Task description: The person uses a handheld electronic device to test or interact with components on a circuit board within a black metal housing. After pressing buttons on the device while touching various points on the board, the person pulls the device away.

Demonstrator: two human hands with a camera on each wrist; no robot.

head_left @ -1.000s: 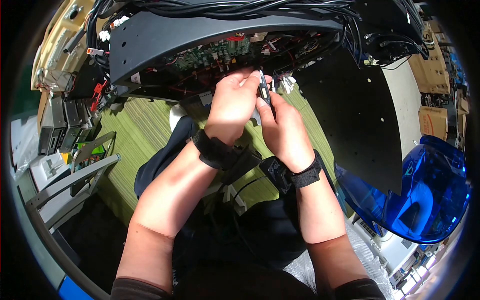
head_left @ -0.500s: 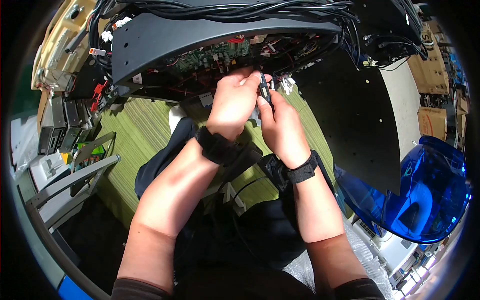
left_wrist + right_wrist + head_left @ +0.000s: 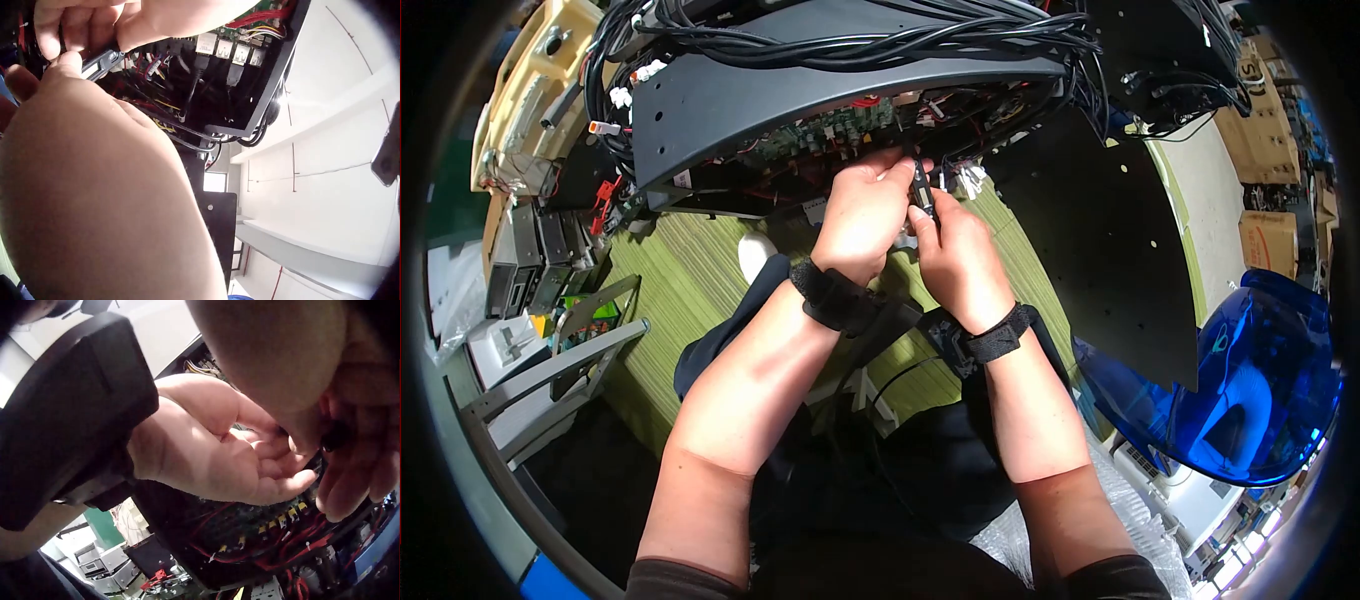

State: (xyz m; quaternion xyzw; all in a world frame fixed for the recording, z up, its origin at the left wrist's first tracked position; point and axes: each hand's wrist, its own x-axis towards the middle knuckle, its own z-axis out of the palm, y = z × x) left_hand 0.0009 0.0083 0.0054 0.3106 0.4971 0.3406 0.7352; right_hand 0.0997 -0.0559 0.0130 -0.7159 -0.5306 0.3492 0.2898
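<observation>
In the head view, a slim black pen-like tool (image 3: 922,192) with a pale window on its side is held between both hands under a black housing. My left hand (image 3: 863,215) pinches its upper part with thumb and fingers. The thumb and fingers of my right hand (image 3: 965,258) grip the lower end. The left wrist view gives a closer look at the tool's body (image 3: 103,64) and its light window, partly covered by fingers. Its far tip is hidden. Behind the hands is a green circuit board (image 3: 825,135) with red wires inside the housing (image 3: 730,105).
Thick black cables (image 3: 880,40) run across the housing top. White connectors (image 3: 970,180) hang right of the hands. A black curved panel (image 3: 1110,250) stands at the right, with a transparent blue shell (image 3: 1250,390) beyond it. A grey metal frame (image 3: 565,370) is at the left.
The head view has shifted slightly, with the housing appearing a little lower. Both hands keep their hold on the tool, which stays close to the same place between them.
</observation>
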